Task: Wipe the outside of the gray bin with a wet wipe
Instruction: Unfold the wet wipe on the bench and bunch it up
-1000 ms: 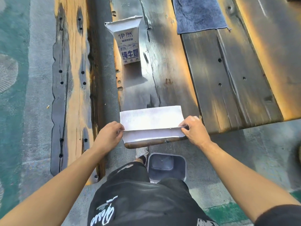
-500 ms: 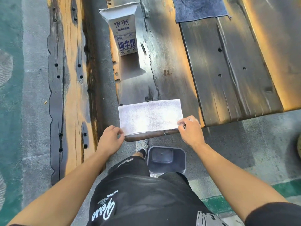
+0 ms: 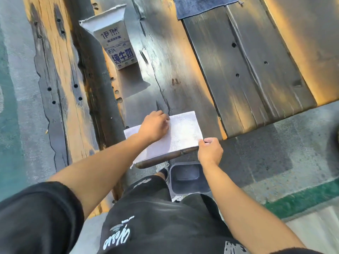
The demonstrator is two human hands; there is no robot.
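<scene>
A white wet wipe (image 3: 180, 133) lies flat at the near edge of the dark wooden table (image 3: 238, 74). My left hand (image 3: 155, 126) rests on top of its far left part, fingers curled at the far edge. My right hand (image 3: 210, 150) pinches its near right corner. The gray bin (image 3: 188, 177) stands on the floor below the table edge, by my legs, open side up; neither hand touches it.
A white milk carton (image 3: 114, 40) stands on the table further back. A dark blue cloth (image 3: 201, 5) lies at the far edge. A wooden bench (image 3: 55, 74) runs along the left. Concrete floor lies to the right.
The wipe's near flap has been laid flat, so the wipe is folded. My left hand has moved from its near left corner up onto its far left part. The camera has tilted.
</scene>
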